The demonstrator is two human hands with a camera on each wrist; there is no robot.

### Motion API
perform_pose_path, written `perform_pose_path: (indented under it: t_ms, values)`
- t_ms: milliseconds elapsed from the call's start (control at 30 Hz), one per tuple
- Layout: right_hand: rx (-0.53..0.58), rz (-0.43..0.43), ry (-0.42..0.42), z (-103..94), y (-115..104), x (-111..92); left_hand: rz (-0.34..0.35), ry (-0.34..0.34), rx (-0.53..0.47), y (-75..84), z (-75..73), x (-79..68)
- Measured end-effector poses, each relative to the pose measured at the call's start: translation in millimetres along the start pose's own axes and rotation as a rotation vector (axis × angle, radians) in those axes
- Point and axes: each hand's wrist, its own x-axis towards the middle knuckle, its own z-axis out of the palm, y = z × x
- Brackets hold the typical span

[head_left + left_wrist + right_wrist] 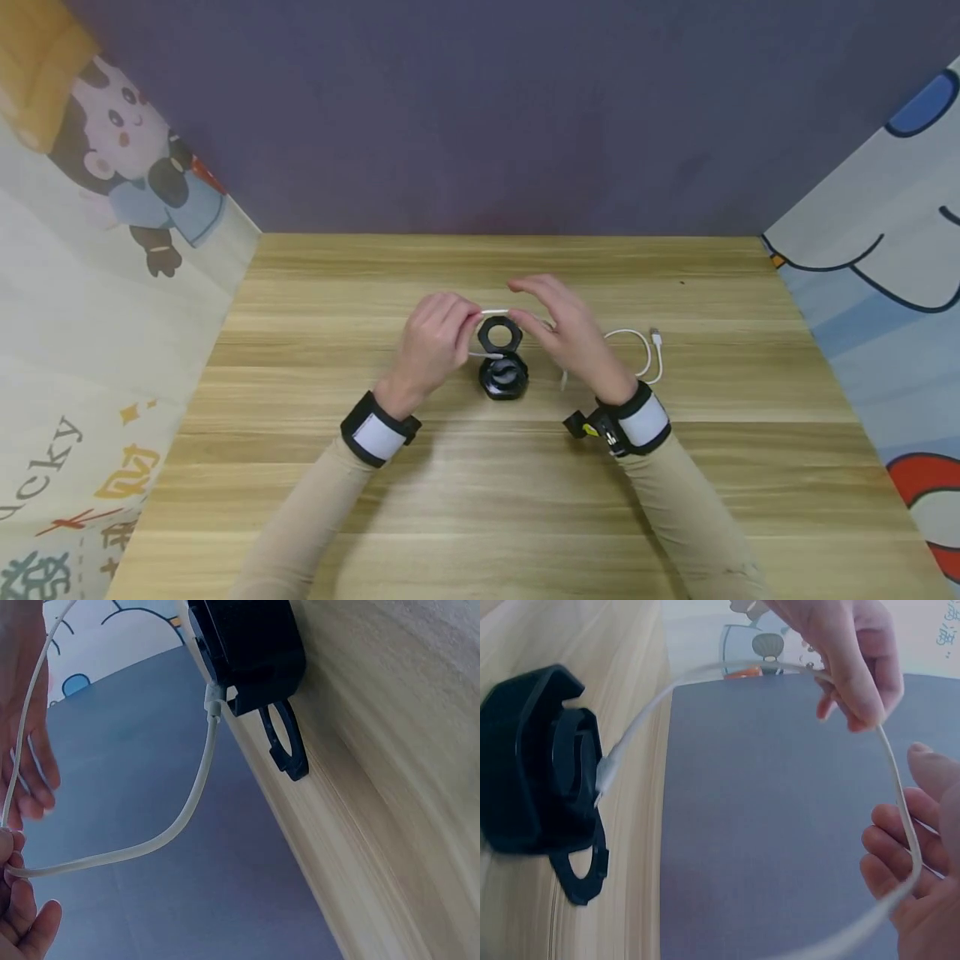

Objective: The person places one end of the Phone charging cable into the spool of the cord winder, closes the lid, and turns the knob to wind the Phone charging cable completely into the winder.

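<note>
My left hand (433, 340) pinches a white USB cable (493, 312) between thumb and fingers. From that pinch, one stretch of cable curves to a connector (607, 774) at the black holder. This holder (504, 383) is many-sided, stands on the table and has a flat black ring (499, 322) standing out at its far side. My right hand (573, 337) has its thumb and fingers apart; in the right wrist view the cable passes across its loosely bent fingers (900, 847) without being gripped. Whether the connector is fully plugged in cannot be told.
Beyond my right hand, the cable's loose end loops on the wooden table (480, 517) and finishes in a USB plug (656, 337). A dark blue panel (495, 117) rises at the back. Printed side panels (82, 300) flank the table.
</note>
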Motion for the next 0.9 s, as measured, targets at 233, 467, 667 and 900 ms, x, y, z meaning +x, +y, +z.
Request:
perform_pose_path:
  t_ms: [233,467,667,900]
  values:
    - [-0.004,-0.086,-0.037,11.8,-7,5,0.015,0.020,-0.009,2.1,2.9,-0.1]
    - [-0.184,-0.164,-0.087,13.1,-19,8,0.030,0.024,0.007,4.7,2.9,-0.1]
    - [-0.366,-0.155,-0.181,14.4,-38,9,0.025,0.021,0.039,5.6,4.5,-1.5]
    - [-0.290,-0.063,-0.160,22.7,-46,7,0.012,0.017,0.067,11.1,3.5,2.4]
